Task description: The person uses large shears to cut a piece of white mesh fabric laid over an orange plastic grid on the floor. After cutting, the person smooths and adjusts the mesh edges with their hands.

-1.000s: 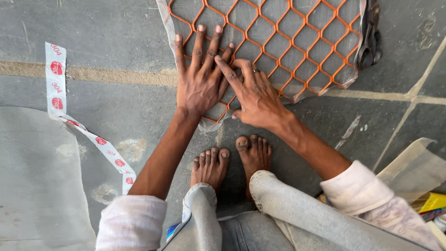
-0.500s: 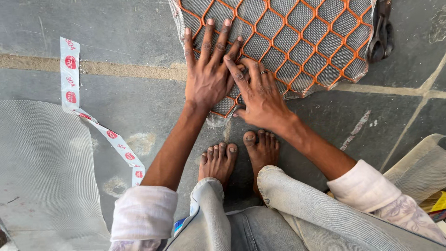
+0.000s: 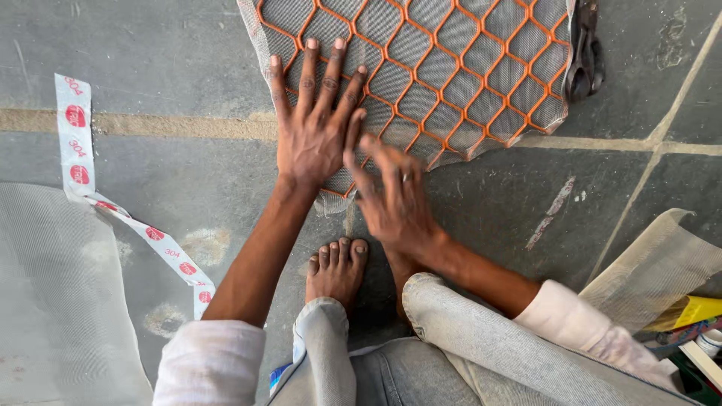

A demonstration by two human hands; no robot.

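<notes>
An orange diamond-pattern grid (image 3: 451, 68) lies on the grey stone floor with fine grey mesh laid against it. My left hand (image 3: 312, 124) presses flat on its near left corner, fingers spread apart. My right hand (image 3: 395, 199) rests at the near edge of the grid just right of the left hand, fingers apart, a ring on one finger; it looks blurred. Neither hand grips anything. My bare feet (image 3: 338, 267) stand just below the hands.
Dark scissors (image 3: 585, 53) lie at the grid's right edge. A white tape strip with red dots (image 3: 83, 162) runs down the left, beside a sheet of grey mesh (image 3: 53, 301). Another mesh piece (image 3: 654, 263) and yellow and mixed items (image 3: 696, 323) sit at the lower right.
My right hand has slid back from beside the left hand toward the near edge of the grid. The left hand stays pressed flat. The camera has moved a little.
</notes>
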